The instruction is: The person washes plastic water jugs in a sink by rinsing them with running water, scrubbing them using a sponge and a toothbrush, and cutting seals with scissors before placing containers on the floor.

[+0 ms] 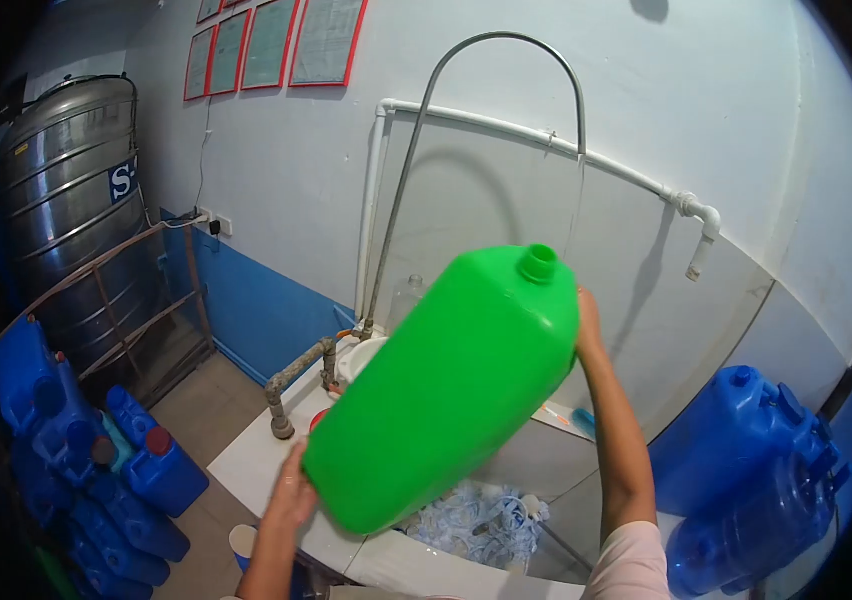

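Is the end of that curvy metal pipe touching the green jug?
Apart. The head view shows wall between the pipe end and the green jug, lower in the picture.

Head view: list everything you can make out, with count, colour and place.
Green jug: one, green, tilted, centre
Curved metal pipe: one, silver, arching above jug
Wall pipe: one, white, back wall
Framed sheets: several, red-edged, upper wall
Steel tank: one, silver, left
Wall outlet: one, white, beside tank
Clear bottle: one, colourless, behind jug
Left-side containers: several, mostly blue, floor
Right-side containers: several, blue, overlapping
Counter: one, white, below jug
Loose pieces: uncountable, pale blue, below jug
Left hand: one, bare, jug's base
Right hand: one, bare, partly hidden, jug's far side
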A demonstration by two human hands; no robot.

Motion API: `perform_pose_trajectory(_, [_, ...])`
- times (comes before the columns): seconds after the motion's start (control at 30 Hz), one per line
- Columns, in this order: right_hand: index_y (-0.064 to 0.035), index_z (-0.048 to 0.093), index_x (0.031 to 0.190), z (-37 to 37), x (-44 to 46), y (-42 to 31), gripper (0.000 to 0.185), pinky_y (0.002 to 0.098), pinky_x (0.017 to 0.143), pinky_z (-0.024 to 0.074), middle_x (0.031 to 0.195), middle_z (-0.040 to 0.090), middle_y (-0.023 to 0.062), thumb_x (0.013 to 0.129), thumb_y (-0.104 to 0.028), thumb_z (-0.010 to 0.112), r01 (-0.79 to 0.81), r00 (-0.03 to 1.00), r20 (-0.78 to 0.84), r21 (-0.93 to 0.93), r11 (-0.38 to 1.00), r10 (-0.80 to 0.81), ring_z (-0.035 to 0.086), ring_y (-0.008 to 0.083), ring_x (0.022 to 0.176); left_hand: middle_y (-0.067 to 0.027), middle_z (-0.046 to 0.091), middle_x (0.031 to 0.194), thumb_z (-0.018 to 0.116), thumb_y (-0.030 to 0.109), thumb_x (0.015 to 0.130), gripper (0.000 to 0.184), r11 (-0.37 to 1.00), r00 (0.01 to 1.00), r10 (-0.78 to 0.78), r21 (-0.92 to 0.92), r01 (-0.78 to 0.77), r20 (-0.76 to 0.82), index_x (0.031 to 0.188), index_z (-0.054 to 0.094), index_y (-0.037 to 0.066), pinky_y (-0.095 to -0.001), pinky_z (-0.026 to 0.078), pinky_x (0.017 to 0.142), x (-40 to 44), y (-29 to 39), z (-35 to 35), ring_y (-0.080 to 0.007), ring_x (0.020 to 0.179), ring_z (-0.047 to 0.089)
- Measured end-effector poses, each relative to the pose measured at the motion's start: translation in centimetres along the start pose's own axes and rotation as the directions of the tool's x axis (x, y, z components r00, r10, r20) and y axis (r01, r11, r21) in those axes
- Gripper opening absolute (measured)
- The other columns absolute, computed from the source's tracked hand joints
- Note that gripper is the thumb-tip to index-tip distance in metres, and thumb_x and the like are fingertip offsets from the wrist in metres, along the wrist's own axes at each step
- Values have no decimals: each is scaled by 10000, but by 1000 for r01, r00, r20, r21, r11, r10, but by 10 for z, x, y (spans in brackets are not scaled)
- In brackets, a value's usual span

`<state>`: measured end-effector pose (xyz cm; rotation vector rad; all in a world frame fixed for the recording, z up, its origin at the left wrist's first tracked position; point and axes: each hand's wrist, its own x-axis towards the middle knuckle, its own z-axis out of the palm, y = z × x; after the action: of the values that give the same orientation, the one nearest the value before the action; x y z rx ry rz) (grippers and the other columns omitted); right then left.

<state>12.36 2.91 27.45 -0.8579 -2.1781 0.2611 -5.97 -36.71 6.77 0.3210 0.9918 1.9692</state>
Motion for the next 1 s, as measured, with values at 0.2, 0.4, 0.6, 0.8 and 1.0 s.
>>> perform_pose_trajectory(0.2, [-10, 649, 929, 28, -3, -6, 399, 435, 674, 479, 807, 622, 241, 735, -350, 568, -13, 989, 136, -249, 968, 48, 606, 402, 770, -118, 509, 1233, 423, 449, 915, 533, 960, 968, -252, -129, 247, -21, 1272, 422, 54, -408, 365, 975, -22, -62, -7, -222, 1126, 491])
perform_pose_trajectory(0.4, [26, 644, 847, 15, -3, -17, 380, 446, 649, 480, 805, 613, 262, 719, -326, 581, -36, 997, 63, -155, 987, 47, 607, 407, 747, -123, 527, 1202, 411, 430, 920, 513, 989, 998, 64, 130, -66, 26, 1276, 414, 60, -377, 398, 955, -31, 35, -9, -207, 1123, 493])
perform_pose_trajectory(0.6, [28, 642, 808, 32, 4, 2, 445, 465, 655, 477, 805, 616, 259, 698, -399, 593, -14, 999, 40, -140, 990, 20, 610, 407, 748, -91, 523, 1205, 408, 422, 920, 500, 990, 992, -121, -66, 123, 29, 1291, 401, 88, -376, 408, 924, -6, -52, -16, -202, 1110, 497])
perform_pose_trajectory(0.8, [20, 645, 811, 27, -9, -37, 443, 471, 659, 474, 815, 612, 264, 738, -407, 553, -70, 993, 69, -286, 956, 94, 606, 414, 773, -120, 501, 1226, 405, 413, 915, 510, 988, 988, -146, 59, 142, 54, 1308, 366, 91, -376, 388, 956, -29, 38, -33, -218, 1103, 499])
perform_pose_trajectory(1.0, [19, 625, 785, 37, 8, 24, 407, 458, 643, 467, 798, 606, 265, 753, -378, 542, -46, 999, 3, -205, 978, 47, 596, 421, 772, -143, 532, 1188, 373, 425, 922, 517, 997, 995, -69, -40, 66, -77, 1266, 411, 41, -379, 420, 925, 16, -39, -12, -230, 1024, 548])
